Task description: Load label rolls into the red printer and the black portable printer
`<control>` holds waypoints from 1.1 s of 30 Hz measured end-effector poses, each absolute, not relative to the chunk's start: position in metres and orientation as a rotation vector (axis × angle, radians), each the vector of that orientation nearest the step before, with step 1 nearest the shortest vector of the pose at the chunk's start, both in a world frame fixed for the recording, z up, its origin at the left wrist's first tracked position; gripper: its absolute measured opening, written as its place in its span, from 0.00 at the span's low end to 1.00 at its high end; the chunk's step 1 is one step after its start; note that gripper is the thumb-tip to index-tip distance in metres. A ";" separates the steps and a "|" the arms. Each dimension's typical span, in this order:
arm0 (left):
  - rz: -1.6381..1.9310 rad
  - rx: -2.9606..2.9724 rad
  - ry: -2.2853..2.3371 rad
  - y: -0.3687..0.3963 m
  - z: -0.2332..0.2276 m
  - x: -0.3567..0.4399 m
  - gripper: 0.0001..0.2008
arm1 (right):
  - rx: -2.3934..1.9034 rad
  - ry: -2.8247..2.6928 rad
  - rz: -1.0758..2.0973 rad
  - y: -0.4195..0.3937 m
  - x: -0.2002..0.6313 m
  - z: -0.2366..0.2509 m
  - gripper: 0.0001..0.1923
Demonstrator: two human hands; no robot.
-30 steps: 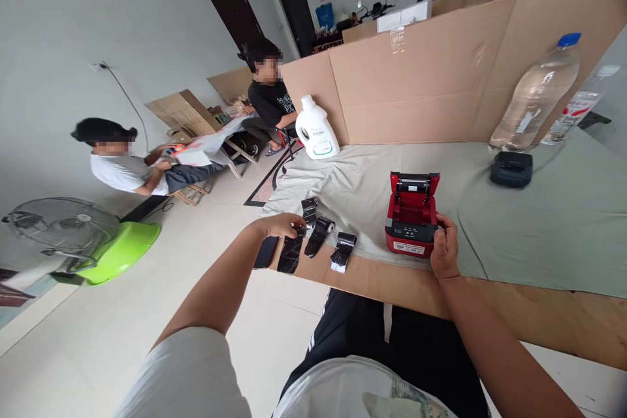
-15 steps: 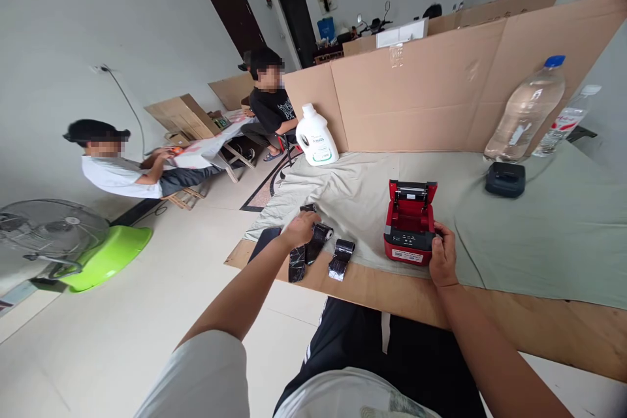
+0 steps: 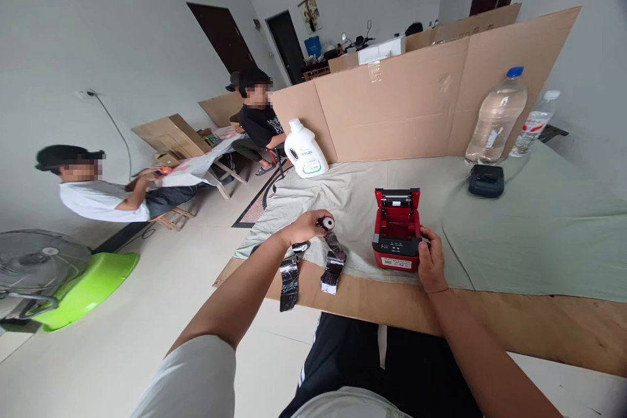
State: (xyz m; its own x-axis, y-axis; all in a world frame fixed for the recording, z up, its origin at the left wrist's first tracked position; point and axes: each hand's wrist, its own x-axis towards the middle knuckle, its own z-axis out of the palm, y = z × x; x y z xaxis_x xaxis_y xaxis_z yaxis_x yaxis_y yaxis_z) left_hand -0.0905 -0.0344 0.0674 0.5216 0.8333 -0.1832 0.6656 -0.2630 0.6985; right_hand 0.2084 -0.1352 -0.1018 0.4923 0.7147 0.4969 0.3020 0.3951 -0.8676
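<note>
A small red printer [image 3: 396,230] with its lid open stands on the cloth-covered table [image 3: 529,235]. My right hand [image 3: 430,260] grips its front right corner. Left of it, my left hand [image 3: 304,227] holds a black paper roll [image 3: 327,225] lifted off the table, its loose end hanging down. Two more black rolls lie at the table's front edge: one [image 3: 289,279] hanging over the edge, another [image 3: 332,275] beside it.
A white jug [image 3: 304,149] stands at the back left against a cardboard wall [image 3: 416,98]. Two plastic water bottles [image 3: 496,119] and a black device [image 3: 486,181] sit back right. Two people sit at a low table on the left; a fan and a green basin [image 3: 83,283] stand on the floor.
My left hand has picked one black roll up from the group and raised it toward the printer. My right hand stays on the printer. The view has shifted slightly.
</note>
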 end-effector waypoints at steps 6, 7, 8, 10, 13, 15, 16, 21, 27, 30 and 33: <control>0.211 1.746 0.630 -0.057 0.100 -0.015 0.24 | -1.230 -1.238 0.018 -0.144 0.207 -0.084 0.30; 0.194 1.784 0.579 -0.057 0.099 0.000 0.23 | -1.225 -1.268 -0.047 -0.145 0.207 -0.080 0.32; 0.186 1.843 0.548 -0.055 0.096 0.015 0.22 | -1.217 -1.296 -0.103 -0.146 0.207 -0.077 0.34; 0.182 2.004 0.562 -0.047 0.084 0.042 0.20 | -1.190 -1.340 -0.184 -0.148 0.207 -0.071 0.34; 0.131 2.266 0.774 -0.031 0.063 0.074 0.20 | -1.143 -1.424 -0.232 -0.152 0.205 -0.066 0.25; 0.056 2.398 0.935 -0.026 0.051 0.089 0.20 | -1.113 -1.468 -0.241 -0.153 0.204 -0.066 0.16; 0.013 2.451 0.988 -0.025 0.047 0.094 0.20 | -1.105 -1.483 -0.243 -0.154 0.204 -0.066 0.13; -0.174 2.620 1.096 -0.035 0.039 0.107 0.22 | -1.110 -1.496 -0.236 -0.154 0.202 -0.066 0.09; -0.369 2.645 1.211 -0.035 0.038 0.113 0.20 | -1.121 -1.511 -0.217 -0.155 0.202 -0.065 0.07; -0.401 2.653 1.210 -0.032 0.034 0.118 0.19 | -1.170 -1.508 -0.228 -0.156 0.201 -0.066 0.08; -0.384 2.654 1.195 -0.029 0.029 0.122 0.17 | -1.204 -1.485 -0.251 -0.155 0.201 -0.065 0.08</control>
State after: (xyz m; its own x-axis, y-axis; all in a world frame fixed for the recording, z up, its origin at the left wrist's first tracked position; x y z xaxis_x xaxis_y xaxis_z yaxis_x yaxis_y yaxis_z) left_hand 0.1217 -0.0289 0.0286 0.6380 0.7016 -0.3173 0.7550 -0.6509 0.0790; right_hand 0.2011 -0.1553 -0.0654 0.1765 0.5274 0.8311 0.7712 0.4506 -0.4498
